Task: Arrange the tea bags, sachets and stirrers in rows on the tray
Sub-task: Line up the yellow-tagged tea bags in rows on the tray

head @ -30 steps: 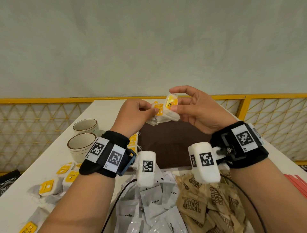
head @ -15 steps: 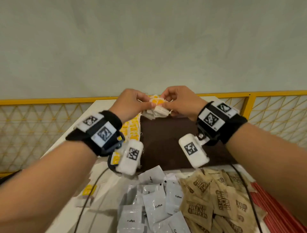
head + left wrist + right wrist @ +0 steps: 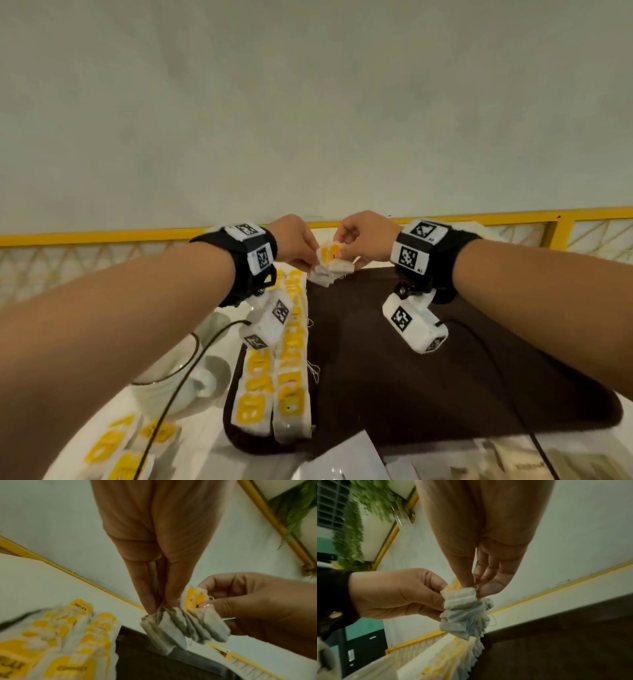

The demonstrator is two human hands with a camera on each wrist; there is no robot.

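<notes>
Loose sachets [image 3: 346,459] wait at the table's near edge. On the dark tray [image 3: 428,370], two rows of tea bags [image 3: 274,373] line the left side. Beyond, above the tray's far end, the left hand [image 3: 294,245] and right hand [image 3: 364,240] pinch a bunch of tea bags [image 3: 329,263], apparently to start the next row.

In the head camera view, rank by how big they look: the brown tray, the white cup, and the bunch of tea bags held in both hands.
1. brown tray, clearly largest.
2. white cup, partly hidden by the left arm.
3. bunch of tea bags, smallest, though it is farthest from the camera.
</notes>
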